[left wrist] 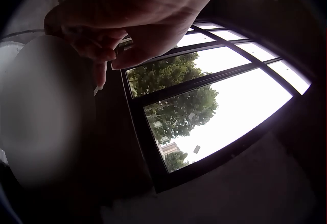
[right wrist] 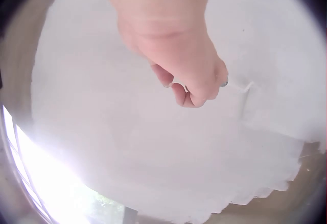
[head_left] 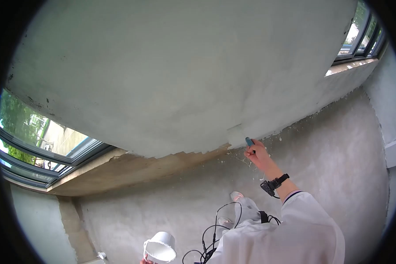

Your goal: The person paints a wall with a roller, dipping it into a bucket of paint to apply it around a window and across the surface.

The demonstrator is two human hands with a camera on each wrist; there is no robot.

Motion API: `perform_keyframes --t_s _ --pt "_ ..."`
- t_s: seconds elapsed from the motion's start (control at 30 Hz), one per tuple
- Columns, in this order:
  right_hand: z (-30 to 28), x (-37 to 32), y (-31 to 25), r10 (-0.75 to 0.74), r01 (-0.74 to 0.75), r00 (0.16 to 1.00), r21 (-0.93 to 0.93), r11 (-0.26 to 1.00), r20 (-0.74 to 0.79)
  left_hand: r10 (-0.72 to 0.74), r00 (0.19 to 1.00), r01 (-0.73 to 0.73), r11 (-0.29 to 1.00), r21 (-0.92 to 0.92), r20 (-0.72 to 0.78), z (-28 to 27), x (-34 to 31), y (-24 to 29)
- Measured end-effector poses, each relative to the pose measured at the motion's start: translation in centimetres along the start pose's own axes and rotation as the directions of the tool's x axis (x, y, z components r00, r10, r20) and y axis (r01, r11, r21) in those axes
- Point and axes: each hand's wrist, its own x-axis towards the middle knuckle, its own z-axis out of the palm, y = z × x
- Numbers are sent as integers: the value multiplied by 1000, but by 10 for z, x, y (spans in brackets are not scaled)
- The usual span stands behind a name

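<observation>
The right hand [head_left: 257, 156] has its fingers curled snugly round the blue-green handle [head_left: 249, 141] of a small tool, with no wide gap, and the tool's pale head [head_left: 236, 132] is up against the big pale wall [head_left: 163, 79], close to the bumpy edge where the brown strip [head_left: 180, 167] shows. To do this bit well, the head should lie flat on the wall, so that one side does not dig in and leave a line. A soft, even push is best, since a hard push could make drips or streaks. Each stroke should go a little over the one beside it, and go slow by the bumpy edge. The white bucket [head_left: 165, 239] is down low, tipped a bit, with its open top showing. The left wrist view is dark, but the left hand [head_left: 148, 261] seems to have its fingers curled round the bucket's thin handle, so hold it more upright and let the arm hang easy
</observation>
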Motion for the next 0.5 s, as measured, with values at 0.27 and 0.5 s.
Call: perform_keyframes --t_s 0.27,0.5 --pt "107 -117 -95 -43 41 995 17 999 86 -87 996 88 995 -46 16 6 27 8" --pt "51 -78 -64 24 -33 991 71 997 131 -188 982 187 982 -21 -34 27 41 8"
